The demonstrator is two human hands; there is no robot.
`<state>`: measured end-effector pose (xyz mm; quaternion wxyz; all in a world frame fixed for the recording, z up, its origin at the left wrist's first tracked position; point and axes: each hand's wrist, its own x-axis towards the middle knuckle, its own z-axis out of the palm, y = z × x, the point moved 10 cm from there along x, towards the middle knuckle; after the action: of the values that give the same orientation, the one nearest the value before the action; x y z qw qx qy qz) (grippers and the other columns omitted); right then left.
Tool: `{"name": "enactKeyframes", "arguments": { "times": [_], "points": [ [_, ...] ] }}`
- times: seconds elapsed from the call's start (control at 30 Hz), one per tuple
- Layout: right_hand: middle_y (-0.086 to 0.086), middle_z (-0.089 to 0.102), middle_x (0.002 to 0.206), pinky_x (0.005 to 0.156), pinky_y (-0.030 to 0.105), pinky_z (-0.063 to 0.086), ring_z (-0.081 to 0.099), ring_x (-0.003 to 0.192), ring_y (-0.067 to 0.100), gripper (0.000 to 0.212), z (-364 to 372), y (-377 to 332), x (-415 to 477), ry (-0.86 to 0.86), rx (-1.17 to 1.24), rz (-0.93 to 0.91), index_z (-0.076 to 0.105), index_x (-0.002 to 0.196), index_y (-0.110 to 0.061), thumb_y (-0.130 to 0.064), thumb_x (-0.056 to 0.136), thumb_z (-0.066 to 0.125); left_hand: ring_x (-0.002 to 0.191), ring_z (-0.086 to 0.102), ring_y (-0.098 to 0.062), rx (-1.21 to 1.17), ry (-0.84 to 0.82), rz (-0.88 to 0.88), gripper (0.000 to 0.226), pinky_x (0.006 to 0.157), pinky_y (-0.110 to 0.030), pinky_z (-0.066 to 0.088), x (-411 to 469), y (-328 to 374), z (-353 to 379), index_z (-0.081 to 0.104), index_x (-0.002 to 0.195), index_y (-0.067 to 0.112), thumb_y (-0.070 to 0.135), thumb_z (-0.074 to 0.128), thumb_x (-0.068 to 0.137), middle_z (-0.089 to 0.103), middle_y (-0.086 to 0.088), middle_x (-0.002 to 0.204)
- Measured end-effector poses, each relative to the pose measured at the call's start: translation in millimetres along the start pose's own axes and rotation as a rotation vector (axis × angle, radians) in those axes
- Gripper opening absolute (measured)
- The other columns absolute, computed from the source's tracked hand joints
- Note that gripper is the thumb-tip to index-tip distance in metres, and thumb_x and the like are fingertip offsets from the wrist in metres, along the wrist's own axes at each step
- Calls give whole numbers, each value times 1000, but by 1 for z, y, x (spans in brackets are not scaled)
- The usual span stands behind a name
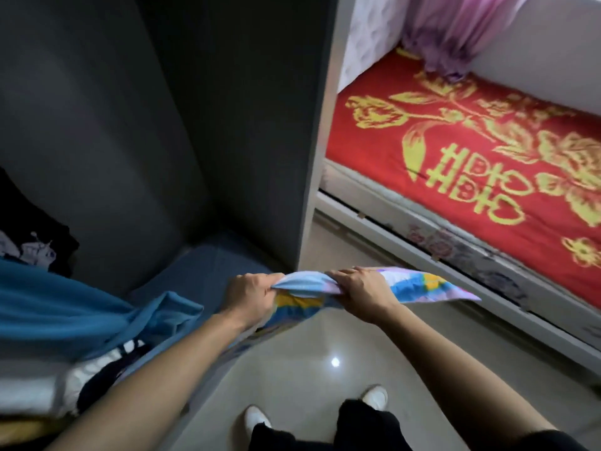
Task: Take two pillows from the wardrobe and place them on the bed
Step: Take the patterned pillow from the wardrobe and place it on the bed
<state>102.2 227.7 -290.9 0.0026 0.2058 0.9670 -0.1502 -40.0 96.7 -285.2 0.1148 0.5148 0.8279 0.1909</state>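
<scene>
A pillow (419, 286) with a colourful blue, yellow and pink cover hangs in the air above the floor, just outside the open wardrobe (201, 131). My left hand (250, 296) grips its left end and my right hand (361, 289) grips its top edge near the middle. The pillow's right end points toward the bed (471, 177), which lies at the right under a red cover with gold flowers. The lower left part of the pillow is hidden behind my left hand and forearm. No second pillow can be made out.
The wardrobe's dark grey inside fills the left, with a blue cloth (65, 314) and folded white and dark clothes (48, 385) heaped at its lower left. Its white side panel (320, 151) stands between wardrobe and bed. A purple curtain (455, 30) hangs over the bed's head. Glossy floor lies below, with my feet (374, 397) on it.
</scene>
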Motion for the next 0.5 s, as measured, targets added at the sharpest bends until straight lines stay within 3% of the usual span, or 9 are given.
{"name": "enactKeyframes", "arguments": {
  "times": [0.13, 0.2, 0.27, 0.33, 0.43, 0.5],
  "points": [
    [-10, 65, 88, 67, 31, 44, 62, 86, 17, 50, -46, 74, -41, -133, 130, 166, 62, 110, -40, -75, 76, 53, 87, 69, -24, -72, -55, 91, 38, 70, -36, 53, 30, 79, 11, 51, 117, 51, 50, 46, 80, 75, 6, 94],
    [-16, 64, 90, 72, 29, 46, 61, 86, 11, 46, -62, 113, -60, -166, 299, 260, 63, 100, -46, -80, 81, 40, 86, 69, -23, -80, -65, 148, 36, 70, -36, 53, 50, 123, 21, 53, 116, 51, 51, 47, 80, 75, 6, 92],
    [-17, 66, 105, 87, 32, 48, 62, 100, 13, 48, -78, 148, -74, -131, 346, 271, 62, 107, -47, -77, 85, 31, 86, 68, -23, -77, -60, 179, 32, 72, -35, 52, 73, 165, 30, 57, 113, 49, 49, 49, 82, 74, 6, 91],
    [-7, 70, 106, 87, 36, 49, 62, 99, 16, 51, -91, 184, -87, -80, 319, 283, 63, 113, -36, -70, 88, 34, 86, 68, -22, -66, -69, 205, 26, 72, -35, 52, 94, 205, 42, 60, 111, 48, 45, 54, 86, 74, 6, 91],
    [-3, 62, 70, 68, 36, 46, 54, 69, 21, 41, -112, 252, -109, 40, 304, 325, 63, 79, -20, -52, 97, 44, 86, 67, -18, -15, -97, 254, 25, 67, -30, 47, 122, 272, 65, 61, 113, 50, 44, 54, 90, 75, 10, 94],
    [1, 56, 61, 61, 33, 37, 50, 62, 25, 40, -127, 262, -109, 142, 282, 303, 57, 67, -19, -42, 98, 49, 82, 67, -12, -54, -79, 243, 24, 64, -25, 40, 131, 286, 61, 63, 111, 51, 45, 57, 90, 75, 14, 93]
  ]
}}
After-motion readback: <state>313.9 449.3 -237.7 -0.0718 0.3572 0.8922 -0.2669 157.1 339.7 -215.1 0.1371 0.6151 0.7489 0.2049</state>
